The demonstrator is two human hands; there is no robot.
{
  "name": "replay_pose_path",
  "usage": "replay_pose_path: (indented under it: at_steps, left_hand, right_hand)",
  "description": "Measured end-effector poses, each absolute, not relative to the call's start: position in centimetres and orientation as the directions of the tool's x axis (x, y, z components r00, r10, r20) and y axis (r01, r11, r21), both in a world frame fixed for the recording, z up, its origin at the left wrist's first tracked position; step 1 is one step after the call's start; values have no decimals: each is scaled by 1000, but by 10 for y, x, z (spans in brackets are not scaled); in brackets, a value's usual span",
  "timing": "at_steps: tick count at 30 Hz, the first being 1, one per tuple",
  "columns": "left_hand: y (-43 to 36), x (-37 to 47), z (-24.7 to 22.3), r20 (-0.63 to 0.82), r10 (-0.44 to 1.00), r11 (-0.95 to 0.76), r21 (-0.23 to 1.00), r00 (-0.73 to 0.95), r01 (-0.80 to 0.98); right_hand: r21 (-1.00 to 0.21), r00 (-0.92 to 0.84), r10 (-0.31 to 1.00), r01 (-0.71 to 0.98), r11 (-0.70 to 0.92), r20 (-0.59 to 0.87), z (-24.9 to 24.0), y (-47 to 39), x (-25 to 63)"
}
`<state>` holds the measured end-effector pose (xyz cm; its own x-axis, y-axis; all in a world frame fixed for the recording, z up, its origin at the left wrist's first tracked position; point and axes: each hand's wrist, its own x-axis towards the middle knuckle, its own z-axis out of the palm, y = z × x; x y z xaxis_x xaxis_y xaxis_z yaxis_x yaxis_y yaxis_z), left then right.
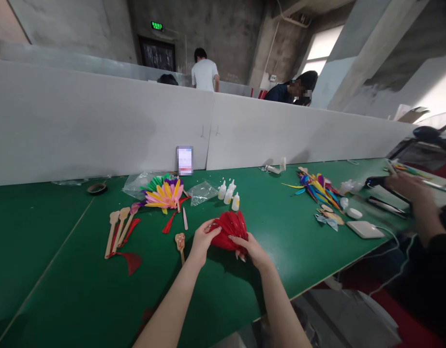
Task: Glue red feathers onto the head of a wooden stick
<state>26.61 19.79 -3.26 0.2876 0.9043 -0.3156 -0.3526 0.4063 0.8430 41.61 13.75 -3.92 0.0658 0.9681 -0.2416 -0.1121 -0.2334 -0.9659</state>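
A bunch of red feathers (230, 232), glossy in places, is held just above the green table between both hands. My left hand (205, 235) grips its left side, thumb on top. On the right side my right hand (252, 246) is closed on it, with fingertips showing underneath. A wooden handle with a spotted, glue-like coating on its head (180, 241) lies left of my left hand. Small white glue bottles (229, 192) stand just beyond the feathers. Farther left is a pink, yellow, purple and green feather fan (165, 194), near a red tassel (168, 224) and pink tweezers (185, 218).
Several wooden handles (114, 232) with red tassels lie at left, below a tape roll (96, 188). A phone (185, 160) leans on the white partition (99, 125). At right are multicoloured feathers (319, 189), a white box (365, 229) with a cable and a co-worker's arm (415, 193).
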Motion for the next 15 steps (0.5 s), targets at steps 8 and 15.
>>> replay_pose_path:
  at_steps: [8, 15]
  left_hand:
    - [205, 263, -43, -188, 954, 225, 964, 232, -142]
    - [205, 261, -39, 100, 971, -152, 960, 218, 235]
  right_hand:
    - [-961, 68, 961, -88, -262, -269, -37, 131, 421]
    - [-966, 128, 960, -110, -236, -249, -40, 122, 423]
